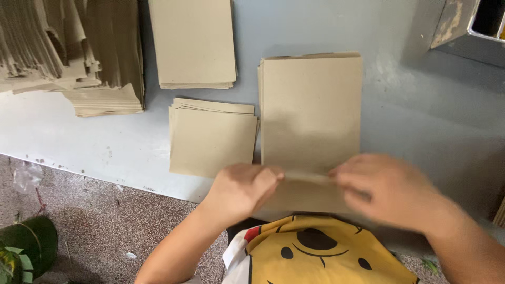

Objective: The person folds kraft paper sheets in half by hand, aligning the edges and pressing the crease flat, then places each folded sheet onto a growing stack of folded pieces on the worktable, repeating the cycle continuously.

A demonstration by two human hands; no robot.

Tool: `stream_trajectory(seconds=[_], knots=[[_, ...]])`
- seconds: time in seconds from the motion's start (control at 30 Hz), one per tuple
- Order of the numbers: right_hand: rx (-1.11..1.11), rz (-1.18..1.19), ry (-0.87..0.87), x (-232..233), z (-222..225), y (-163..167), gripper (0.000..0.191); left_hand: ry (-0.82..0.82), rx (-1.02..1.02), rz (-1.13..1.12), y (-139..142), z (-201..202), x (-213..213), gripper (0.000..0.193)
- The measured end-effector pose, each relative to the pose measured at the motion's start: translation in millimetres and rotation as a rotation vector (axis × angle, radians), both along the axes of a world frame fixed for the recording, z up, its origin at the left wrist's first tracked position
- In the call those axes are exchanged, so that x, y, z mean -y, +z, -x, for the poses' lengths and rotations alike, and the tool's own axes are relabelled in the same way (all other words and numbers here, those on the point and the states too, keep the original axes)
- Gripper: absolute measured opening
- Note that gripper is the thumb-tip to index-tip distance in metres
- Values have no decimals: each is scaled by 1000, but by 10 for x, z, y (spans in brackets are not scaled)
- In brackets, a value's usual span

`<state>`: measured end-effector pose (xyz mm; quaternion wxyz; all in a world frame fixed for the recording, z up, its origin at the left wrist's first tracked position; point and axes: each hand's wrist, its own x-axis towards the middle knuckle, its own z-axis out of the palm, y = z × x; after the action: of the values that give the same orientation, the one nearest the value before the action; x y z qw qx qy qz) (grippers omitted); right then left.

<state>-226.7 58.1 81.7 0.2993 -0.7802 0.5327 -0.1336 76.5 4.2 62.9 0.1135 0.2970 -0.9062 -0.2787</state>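
Left hand and right hand, both motion-blurred, pinched on a thin strip at the near end of a tall stack of brown cardboard sheets on the grey table. Just left of it, a smaller fanned stack; farther back, another flat stack. Heaped, ragged cardboard piles at far left. Grey metal box at top right. Yellow cartoon-print shirt below.

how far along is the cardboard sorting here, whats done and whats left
Done: squared stacks sit at top and centre-left. In hand: left hand and right hand grip a strip over the tall stack. Left: the loose heap far left.
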Motion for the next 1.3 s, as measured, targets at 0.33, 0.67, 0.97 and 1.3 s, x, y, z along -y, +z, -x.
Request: stream_trajectory(seconds=[0.33,0.67,0.97,1.3], knots=[[-60,366,-280,1108,90,-362,23,60,-30,506,10,389,497,39],[24,275,-434,1189,78,-529,26,108,49,449,-177,438,512,42],[-101,469,-411,1122,28,-680,28,91,92,516,-106,415,461,42],[-335,542,-413,1110,-2,-794,32,82,-17,540,-163,396,477,36]])
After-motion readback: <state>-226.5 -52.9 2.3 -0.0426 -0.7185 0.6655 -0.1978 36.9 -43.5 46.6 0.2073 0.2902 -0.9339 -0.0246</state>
